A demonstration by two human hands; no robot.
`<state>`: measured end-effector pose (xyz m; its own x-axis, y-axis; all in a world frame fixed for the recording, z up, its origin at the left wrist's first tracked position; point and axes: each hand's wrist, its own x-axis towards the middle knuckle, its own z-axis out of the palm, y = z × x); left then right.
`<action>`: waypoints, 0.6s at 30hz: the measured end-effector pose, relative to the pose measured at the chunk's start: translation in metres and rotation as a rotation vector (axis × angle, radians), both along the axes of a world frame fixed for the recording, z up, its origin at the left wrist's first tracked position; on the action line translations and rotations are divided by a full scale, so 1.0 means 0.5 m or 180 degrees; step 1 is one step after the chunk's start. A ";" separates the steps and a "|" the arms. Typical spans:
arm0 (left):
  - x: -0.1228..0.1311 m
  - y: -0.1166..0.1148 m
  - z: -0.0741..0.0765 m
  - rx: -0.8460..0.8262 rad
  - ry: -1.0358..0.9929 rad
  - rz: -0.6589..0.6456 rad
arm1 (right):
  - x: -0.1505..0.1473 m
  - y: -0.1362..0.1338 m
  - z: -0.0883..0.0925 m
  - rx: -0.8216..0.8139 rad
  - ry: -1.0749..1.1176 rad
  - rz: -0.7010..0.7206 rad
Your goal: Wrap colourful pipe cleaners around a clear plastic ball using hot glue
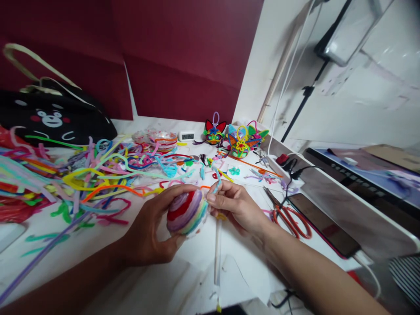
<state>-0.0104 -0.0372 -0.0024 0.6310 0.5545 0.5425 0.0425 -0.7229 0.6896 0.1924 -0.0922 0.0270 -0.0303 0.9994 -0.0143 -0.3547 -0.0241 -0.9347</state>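
My left hand [160, 227] is wrapped round a striped ball [187, 213] banded in purple, red, lilac, yellow and teal fuzzy rows. At the ball's right edge, my right hand [231, 201] pinches a light blue pipe cleaner [216, 181] between thumb and forefinger, its free end sticking up. Where that pipe cleaner meets the ball is hidden by my fingers. Below my right hand, a thin pale stick [218, 253] lies on the table, with something yellow at its upper end. Orange-handled scissors [290, 218] rest to the right.
Many coloured pipe cleaners [98, 175] spread over the left side. Decorated cat-eared balls [240, 142] stand at the back near a small digital clock [187, 136]. A black bag [55, 116] sits at back left. On the right lie a phone [323, 223] with a cable and a raised ledge.
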 end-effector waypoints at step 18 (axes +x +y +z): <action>-0.014 -0.003 0.000 0.0351 0.0115 -0.0065 | 0.012 -0.007 -0.005 -0.0431 0.0833 0.0810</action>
<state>-0.0174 -0.0385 -0.0022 0.6619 0.4794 0.5763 0.0502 -0.7954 0.6040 0.1985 -0.0955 0.0244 -0.2972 0.9491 -0.1043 -0.5476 -0.2590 -0.7957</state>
